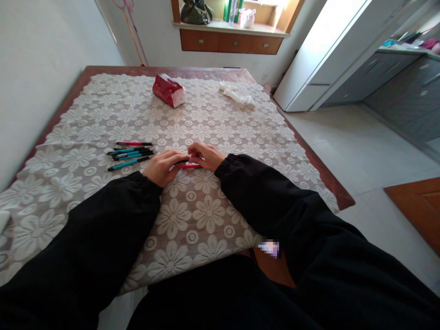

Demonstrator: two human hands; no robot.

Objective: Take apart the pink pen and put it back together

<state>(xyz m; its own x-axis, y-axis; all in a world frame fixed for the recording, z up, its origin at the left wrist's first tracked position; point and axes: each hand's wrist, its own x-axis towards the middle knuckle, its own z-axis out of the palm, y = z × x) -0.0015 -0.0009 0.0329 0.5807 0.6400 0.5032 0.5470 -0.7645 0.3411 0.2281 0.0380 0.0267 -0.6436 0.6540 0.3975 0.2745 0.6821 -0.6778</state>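
My left hand (165,167) and my right hand (206,156) meet over the middle of the tablecloth, fingertips almost touching. The left fingers are closed around a pen with a black part (182,161); the right thumb and fingers pinch at its other end, where small details are hidden. Just below the fingertips a red pen barrel (192,166) shows between the hands; I cannot tell whether it belongs to the same pen. To the left of my left hand lie several teal and black pens (132,155), with a red and black pen (134,144) behind them.
A floral lace tablecloth (209,213) covers the wooden table. Toward the far side stand a red tissue pack (168,90) and a crumpled white plastic bag (238,95). A white fridge (319,50) is beyond the right edge; a wall runs along the left.
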